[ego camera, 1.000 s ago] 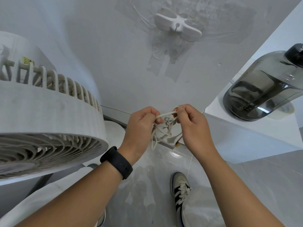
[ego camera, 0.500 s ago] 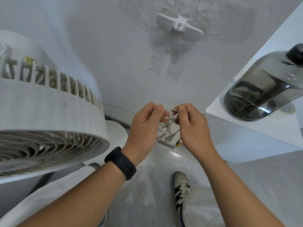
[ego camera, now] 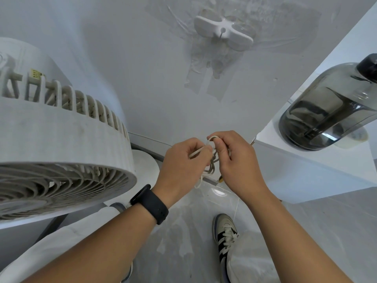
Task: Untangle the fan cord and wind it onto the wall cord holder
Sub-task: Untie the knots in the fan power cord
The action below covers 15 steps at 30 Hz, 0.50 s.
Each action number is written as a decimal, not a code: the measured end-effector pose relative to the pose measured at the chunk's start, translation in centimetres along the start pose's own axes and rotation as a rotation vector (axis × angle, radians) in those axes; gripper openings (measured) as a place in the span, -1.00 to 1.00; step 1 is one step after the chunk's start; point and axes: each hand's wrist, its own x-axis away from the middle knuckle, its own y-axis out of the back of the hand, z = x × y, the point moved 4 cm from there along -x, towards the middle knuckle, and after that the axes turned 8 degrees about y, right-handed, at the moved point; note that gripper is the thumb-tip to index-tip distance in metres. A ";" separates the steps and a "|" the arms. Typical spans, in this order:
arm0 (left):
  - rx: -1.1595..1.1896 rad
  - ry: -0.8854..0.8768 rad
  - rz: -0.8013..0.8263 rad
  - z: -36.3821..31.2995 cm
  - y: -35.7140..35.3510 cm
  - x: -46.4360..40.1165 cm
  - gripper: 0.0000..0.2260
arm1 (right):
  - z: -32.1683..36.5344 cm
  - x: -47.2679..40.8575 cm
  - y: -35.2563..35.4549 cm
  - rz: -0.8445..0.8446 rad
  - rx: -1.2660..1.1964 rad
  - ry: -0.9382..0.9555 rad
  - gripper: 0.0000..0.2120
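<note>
A tangled white fan cord hangs in loops between my two hands, low against the wall. My left hand pinches a strand of it, and my right hand pinches a loop at the top of the tangle. The two hands are close together. The white fan stands at the left, its round base behind my left hand. The white cord holder is stuck high on the wall, taped over with clear film, with no cord on it.
A white shelf juts out at the right and carries a smoky grey water jug. Below are the grey tiled floor, my striped sneaker and my light trousers.
My hands have kept working the tangle. The right hand now holds a loop above the knot, and the left has shifted its pinch onto a strand.
</note>
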 end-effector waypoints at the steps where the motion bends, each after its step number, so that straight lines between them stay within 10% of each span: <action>1: -0.038 -0.013 -0.009 0.0 -0.1 0.0 -0.74 | 0.0 0.0 0.0 -0.003 0.023 0.032 -0.80; 15: 0.275 -0.129 -0.108 -1.0 1.1 0.1 -0.76 | -1.3 -0.1 0.8 -0.026 -0.241 -0.251 -0.76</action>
